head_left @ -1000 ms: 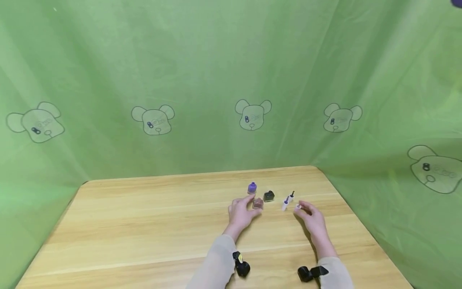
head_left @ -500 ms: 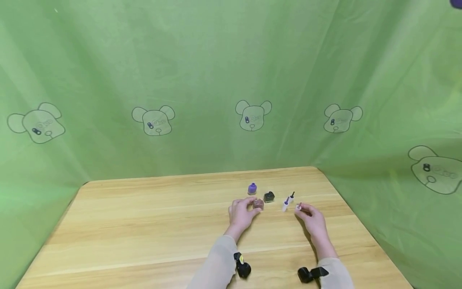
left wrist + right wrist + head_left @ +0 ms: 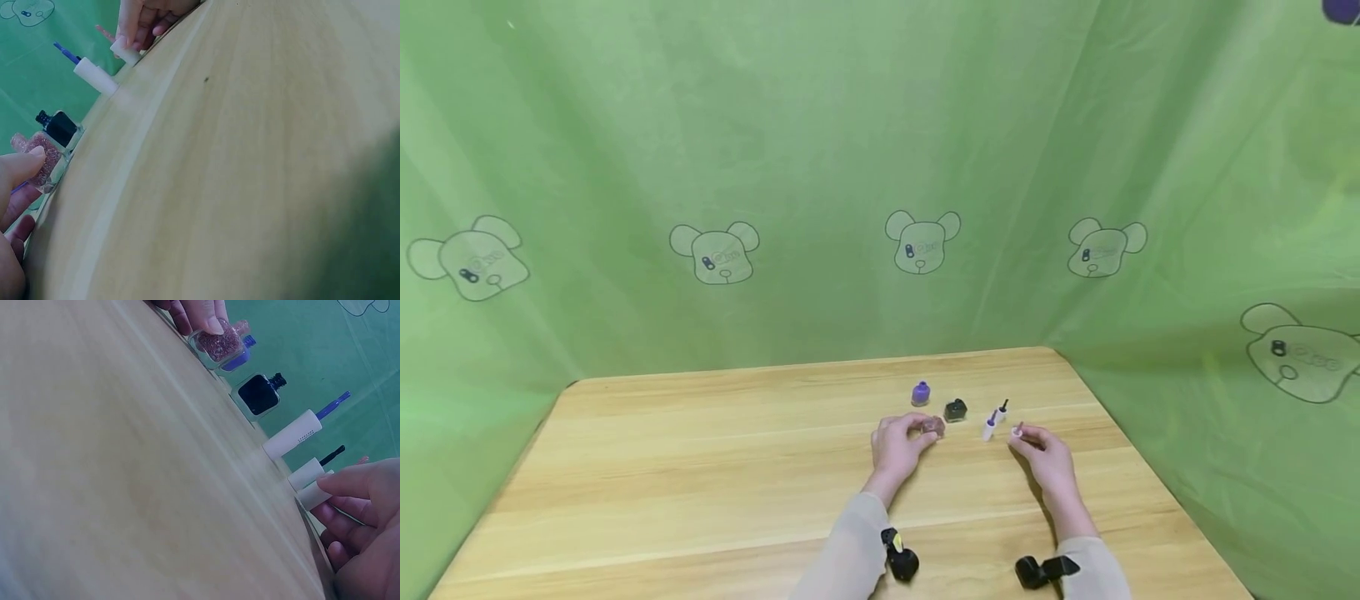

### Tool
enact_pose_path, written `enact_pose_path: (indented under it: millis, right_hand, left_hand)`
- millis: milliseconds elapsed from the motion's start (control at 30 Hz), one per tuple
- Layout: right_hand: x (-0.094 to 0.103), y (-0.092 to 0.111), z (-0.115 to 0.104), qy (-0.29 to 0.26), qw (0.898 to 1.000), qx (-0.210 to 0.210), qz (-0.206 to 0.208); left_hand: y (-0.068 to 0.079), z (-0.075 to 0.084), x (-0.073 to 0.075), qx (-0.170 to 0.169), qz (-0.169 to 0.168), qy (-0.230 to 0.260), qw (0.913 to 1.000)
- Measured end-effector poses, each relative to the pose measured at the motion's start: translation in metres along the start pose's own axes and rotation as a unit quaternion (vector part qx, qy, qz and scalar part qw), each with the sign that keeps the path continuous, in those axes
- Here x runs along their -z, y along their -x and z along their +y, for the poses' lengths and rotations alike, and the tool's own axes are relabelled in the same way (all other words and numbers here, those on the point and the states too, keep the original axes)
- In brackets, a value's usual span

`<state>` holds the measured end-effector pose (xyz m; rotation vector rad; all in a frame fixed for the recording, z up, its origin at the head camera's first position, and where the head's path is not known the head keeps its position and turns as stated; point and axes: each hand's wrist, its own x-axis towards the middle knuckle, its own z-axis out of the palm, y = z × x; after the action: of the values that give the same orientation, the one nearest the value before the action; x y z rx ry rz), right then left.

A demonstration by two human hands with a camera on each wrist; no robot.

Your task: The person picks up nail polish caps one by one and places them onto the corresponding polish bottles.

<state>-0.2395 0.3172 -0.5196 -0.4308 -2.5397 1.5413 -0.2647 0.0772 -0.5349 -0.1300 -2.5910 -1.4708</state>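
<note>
My left hand (image 3: 895, 447) pinches an open nail polish bottle (image 3: 47, 161) of pink glitter, thumb on its near side, the bottle upright on the table. With thumb and fingertips my right hand (image 3: 1049, 462) holds a white nail polish cap (image 3: 315, 495), its pinkish brush pointing up; the cap's base is at the table. Between the hands are an open black polish bottle (image 3: 956, 411) and two white caps standing brush up, one with a purple brush (image 3: 333, 406), one with a black brush (image 3: 332, 455). Behind my left hand stands an open purple polish bottle (image 3: 921, 394).
The wooden table (image 3: 700, 475) has its far edge behind the bottles and its right edge beyond my right hand. A green curtain (image 3: 820, 167) with bear-head prints hangs around it. Black wrist cameras (image 3: 902, 562) sit on both sleeves.
My left thumb and index finger have drawn in on the pink bottle. The cap's pinkish brush now shows more clearly above my right fingertips. The other bottles and caps have stayed in place.
</note>
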Motion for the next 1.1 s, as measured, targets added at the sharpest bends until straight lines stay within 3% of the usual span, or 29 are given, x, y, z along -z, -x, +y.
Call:
enact_pose_path:
  millis: [300,533,1100]
  right_hand:
    - [0.001,-0.001,0.0,-0.01,1.0,-0.006,0.008]
    - [0.003,0.0,0.001,-0.015,1.0,0.001,0.002]
    - [0.013,0.006,-0.002,-0.044,0.993,0.036,-0.102]
  left_hand:
    - [0.0,-0.003,0.011,-0.008,-0.038,0.074,0.9965]
    - [0.002,-0.009,0.02,-0.005,-0.075,0.152,0.9855]
    - [0.016,-0.013,0.044,0.005,-0.063,0.185,0.9807]
